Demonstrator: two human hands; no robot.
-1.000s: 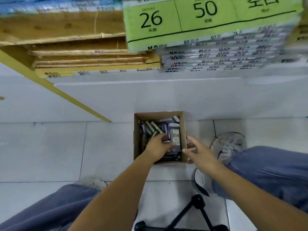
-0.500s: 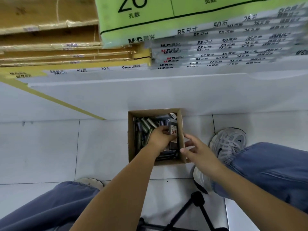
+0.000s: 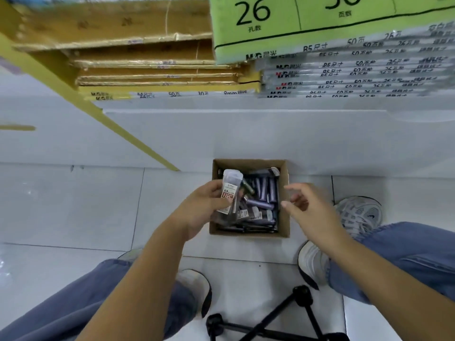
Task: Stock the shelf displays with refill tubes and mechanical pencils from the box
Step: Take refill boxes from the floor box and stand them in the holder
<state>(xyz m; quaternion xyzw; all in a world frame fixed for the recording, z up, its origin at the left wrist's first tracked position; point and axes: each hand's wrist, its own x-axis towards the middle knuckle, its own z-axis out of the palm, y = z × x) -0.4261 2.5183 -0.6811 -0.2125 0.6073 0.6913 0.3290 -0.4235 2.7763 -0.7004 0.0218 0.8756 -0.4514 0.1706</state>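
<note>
The stocking is being judged as far from finished. 1 clear refill tube (image 3: pixel 230 193), labelled 0.5 above a red band, is being held just above the left side of the box (image 3: pixel 248 234) by the left hand (image 3: pixel 200 210). The tube's lower half is being grasped by that hand's fingers (image 3: pixel 213 191), with the thumb laid beside the label. The right hand (image 3: pixel 306 205) is being held over the right wall of the box, its fingers (image 3: pixel 293 187) released and spread, and nothing is being gripped by it.

Inside the box, a dense heap of purple tubes (image 3: pixel 262 190) and flat labelled packs (image 3: pixel 256 214) is being left for later trips. Whether mechanical pencils are lying among them cannot be told.

The box is being supported by the tiled floor (image 3: pixel 73 205), right against the white shelf base (image 3: pixel 246 134). Above the box, only stacked paper goods are being shown: a green pack (image 3: pixel 258 33) marked 26, and brown and yellow packs (image 3: pixel 147 45) above and to the left. No display for refill tubes or pencils is being shown, so the number already placed cannot be told.

By judgement, 1 tube is being taken out while a nearly full box is waiting. Carrying this tube to its display and setting it there are not yet done. Below the box, a black tripod (image 3: pixel 283 323) is being shown.
</note>
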